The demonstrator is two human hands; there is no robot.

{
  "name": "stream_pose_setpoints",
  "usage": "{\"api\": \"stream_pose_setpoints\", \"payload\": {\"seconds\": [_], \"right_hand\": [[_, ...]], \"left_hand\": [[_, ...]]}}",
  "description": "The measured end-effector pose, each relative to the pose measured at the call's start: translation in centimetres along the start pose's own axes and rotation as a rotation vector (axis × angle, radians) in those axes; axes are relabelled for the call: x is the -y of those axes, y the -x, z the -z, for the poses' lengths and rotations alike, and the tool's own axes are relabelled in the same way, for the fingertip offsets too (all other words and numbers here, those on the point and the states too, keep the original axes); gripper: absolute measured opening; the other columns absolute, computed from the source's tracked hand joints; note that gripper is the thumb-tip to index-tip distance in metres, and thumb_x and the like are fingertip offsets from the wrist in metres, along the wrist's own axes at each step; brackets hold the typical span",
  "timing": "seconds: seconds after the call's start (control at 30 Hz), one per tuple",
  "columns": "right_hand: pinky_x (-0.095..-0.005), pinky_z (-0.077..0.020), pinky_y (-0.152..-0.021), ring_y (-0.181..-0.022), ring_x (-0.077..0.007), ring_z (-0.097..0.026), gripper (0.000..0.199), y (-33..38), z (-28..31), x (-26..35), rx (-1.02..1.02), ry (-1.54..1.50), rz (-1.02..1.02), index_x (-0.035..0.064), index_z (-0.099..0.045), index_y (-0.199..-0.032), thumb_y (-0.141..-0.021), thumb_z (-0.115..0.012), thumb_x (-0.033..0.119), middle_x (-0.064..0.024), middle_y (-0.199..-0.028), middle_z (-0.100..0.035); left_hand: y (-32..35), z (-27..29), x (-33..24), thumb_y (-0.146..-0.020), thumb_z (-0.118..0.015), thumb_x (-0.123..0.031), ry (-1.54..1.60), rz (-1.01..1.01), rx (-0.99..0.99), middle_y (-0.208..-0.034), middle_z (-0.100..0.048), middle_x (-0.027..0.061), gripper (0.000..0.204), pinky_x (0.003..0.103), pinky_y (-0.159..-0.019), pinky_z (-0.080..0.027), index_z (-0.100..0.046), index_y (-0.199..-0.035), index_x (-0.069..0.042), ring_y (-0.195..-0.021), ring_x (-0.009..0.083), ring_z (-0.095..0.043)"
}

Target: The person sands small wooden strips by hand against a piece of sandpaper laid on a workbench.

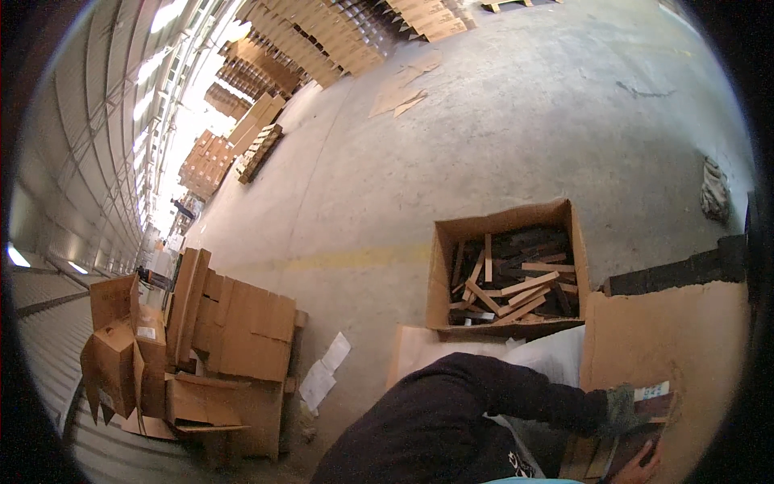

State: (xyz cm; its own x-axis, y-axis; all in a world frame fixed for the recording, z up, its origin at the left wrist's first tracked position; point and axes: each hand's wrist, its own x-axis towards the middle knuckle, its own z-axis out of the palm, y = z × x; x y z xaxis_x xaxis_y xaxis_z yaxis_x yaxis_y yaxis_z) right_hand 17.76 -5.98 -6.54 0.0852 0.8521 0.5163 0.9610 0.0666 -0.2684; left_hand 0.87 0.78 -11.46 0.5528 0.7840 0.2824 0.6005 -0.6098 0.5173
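While the dark panel [631, 446] sits at the frame's lower right, I have my gloved left hand [620, 412] and right hand [638, 468] beside it, fingers clamped or apart, I can't tell.

strong light from upper left; light panels [168, 14] blown out, glare eats nearby detail. concrete floor [500, 145] lit soft and even. carton [500, 222] interior dim, dark sleeve [524, 391] low on detail. heavy fisheye: ribbed wall [72, 129] bends, black soft rim.
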Motion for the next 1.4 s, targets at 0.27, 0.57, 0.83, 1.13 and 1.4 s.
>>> {"api": "stream_pose_setpoints", "payload": {"seconds": [0.27,0.57,0.83,1.13,1.4], "right_hand": [[-0.0466,-0.0469,-0.062,-0.066,-0.0397,-0.057,0.049,0.4,-1.2,-1.9,0.073,0.038,-0.097,-0.0008,-0.065,-0.076,-0.080,-0.067,0.048,-0.0226,-0.071,-0.059],[-0.0422,-0.0494,-0.071,-0.079,-0.0384,-0.062,0.050,-1.1,1.9,3.0,0.161,-0.016,-0.160,-0.0002,-0.069,-0.093,-0.082,-0.064,0.048,-0.0230,-0.086,-0.065],[-0.0425,-0.0497,-0.069,-0.075,-0.0361,-0.063,0.043,-1.6,1.6,3.3,0.014,-0.149,-0.046,0.0015,-0.071,-0.092,-0.083,-0.065,0.043,-0.0202,-0.084,-0.067],[-0.0482,-0.0431,-0.054,-0.056,-0.0405,-0.054,0.056,-0.4,-0.6,-1.3,-0.025,0.062,-0.042,-0.0021,-0.067,-0.069,-0.080,-0.064,0.053,-0.0232,-0.062,-0.058],[-0.0482,-0.0429,-0.053,-0.055,-0.0402,-0.052,0.058,0.1,-0.7,-0.9,-0.048,0.040,0.005,-0.0019,-0.064,-0.066,-0.078,-0.065,0.054,-0.0230,-0.060,-0.056]], "left_hand": [[-4.0,-2.6,0.5,-0.092,-0.043,-0.027,0.009,-0.031,-0.042,-0.101,-0.058,0.0161,0.038,0.045,-0.084,-0.043,-0.044,-0.125,-0.010,-0.092,0.0314,-0.055],[0.5,-0.3,-0.2,-0.091,-0.042,-0.026,0.018,-0.012,-0.019,-0.105,-0.057,0.0156,0.035,0.045,-0.088,-0.042,-0.047,-0.122,-0.009,-0.096,0.0307,-0.054],[-3.8,-3.4,0.5,-0.091,-0.041,-0.025,0.031,-0.028,-0.024,-0.108,-0.056,0.0152,0.034,0.045,-0.091,-0.042,-0.050,-0.119,-0.008,-0.099,0.0302,-0.053],[-5.6,-7.3,1.0,-0.090,-0.041,-0.025,0.032,-0.035,-0.141,-0.109,-0.056,0.0149,0.034,0.044,-0.091,-0.042,-0.052,-0.117,-0.007,-0.101,0.0303,-0.053],[-4.0,-9.3,1.8,-0.090,-0.043,-0.029,0.025,0.053,-0.241,-0.106,-0.057,0.0170,0.038,0.045,-0.081,-0.044,-0.054,-0.118,-0.006,-0.091,0.0333,-0.056]]}}
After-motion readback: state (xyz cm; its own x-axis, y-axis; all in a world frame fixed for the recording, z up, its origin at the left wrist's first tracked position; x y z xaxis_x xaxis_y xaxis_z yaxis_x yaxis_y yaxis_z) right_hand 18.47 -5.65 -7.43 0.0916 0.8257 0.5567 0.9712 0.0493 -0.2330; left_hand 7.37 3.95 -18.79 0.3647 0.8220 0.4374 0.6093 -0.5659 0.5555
